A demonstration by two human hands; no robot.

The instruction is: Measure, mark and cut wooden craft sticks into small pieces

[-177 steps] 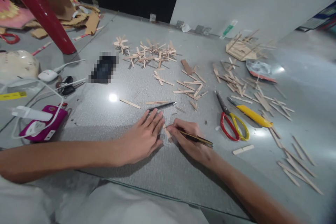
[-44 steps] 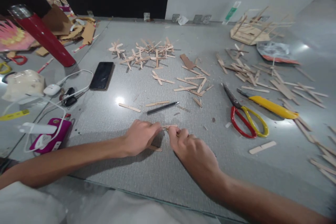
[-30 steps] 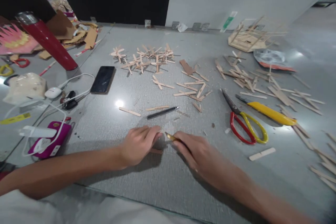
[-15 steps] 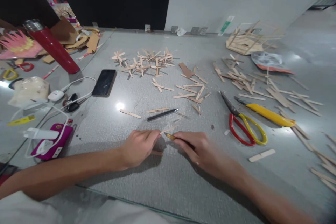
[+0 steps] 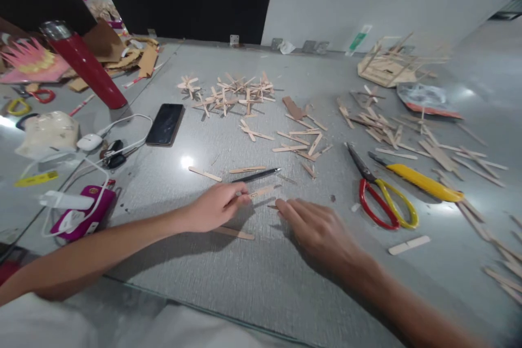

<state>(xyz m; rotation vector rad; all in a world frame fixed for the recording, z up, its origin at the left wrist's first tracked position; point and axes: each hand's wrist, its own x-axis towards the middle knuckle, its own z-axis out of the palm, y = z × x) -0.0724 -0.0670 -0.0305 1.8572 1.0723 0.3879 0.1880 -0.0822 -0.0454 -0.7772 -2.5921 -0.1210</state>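
My left hand [image 5: 216, 206] is closed in a pinch on the end of a short wooden craft stick [image 5: 263, 191], which points right just above the grey table [image 5: 253, 272]. My right hand [image 5: 318, 228] lies flat on the table with its fingers stretched out towards that stick. A small dark tip [image 5: 272, 207] shows just beyond its fingertips; I cannot tell what it is. Another craft stick [image 5: 234, 232] lies on the table under my left wrist. A black pen [image 5: 256, 175] lies just beyond both hands.
Red-and-yellow scissors [image 5: 377, 196] and a yellow utility knife [image 5: 420, 182] lie to the right among loose sticks. Glued stick crosses [image 5: 228, 92] and a stick structure [image 5: 387, 65] sit further back. At the left are a phone [image 5: 165, 124], a pink power bank [image 5: 81, 209] and a red cylinder [image 5: 85, 68].
My right hand has flattened out and the gold tool it held no longer shows. My left hand has lifted the stick slightly forward and to the right.
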